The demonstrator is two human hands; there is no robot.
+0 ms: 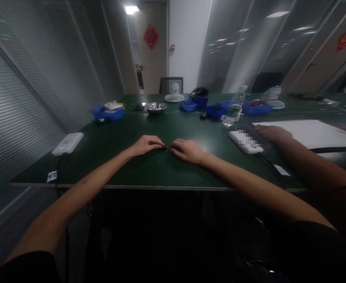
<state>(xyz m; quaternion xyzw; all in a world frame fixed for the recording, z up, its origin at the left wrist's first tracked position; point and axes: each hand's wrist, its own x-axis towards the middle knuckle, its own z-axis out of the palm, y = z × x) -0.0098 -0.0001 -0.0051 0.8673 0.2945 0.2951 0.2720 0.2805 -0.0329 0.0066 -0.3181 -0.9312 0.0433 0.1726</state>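
Note:
Over the green table (149, 173), my left hand (145, 145) pinches a small black piece (163, 148) between thumb and fingertips. What kind of thing it is cannot be made out. Just right of it, my right hand (188, 150) rests low at the tabletop with its fingers bent and pressed together. A faint thin glint shows in the narrow gap between the two hands, too small to name. Whatever the right fingertips hold is hidden.
A white power bank-like box (68, 144) with a cable lies left; a similar box (245, 142) lies right, beside a co-worker's hand (274, 134) and a white sheet (308, 131). Farther back are a metal bowl (155, 108), a plastic bottle (234, 110) and blue trays (107, 113).

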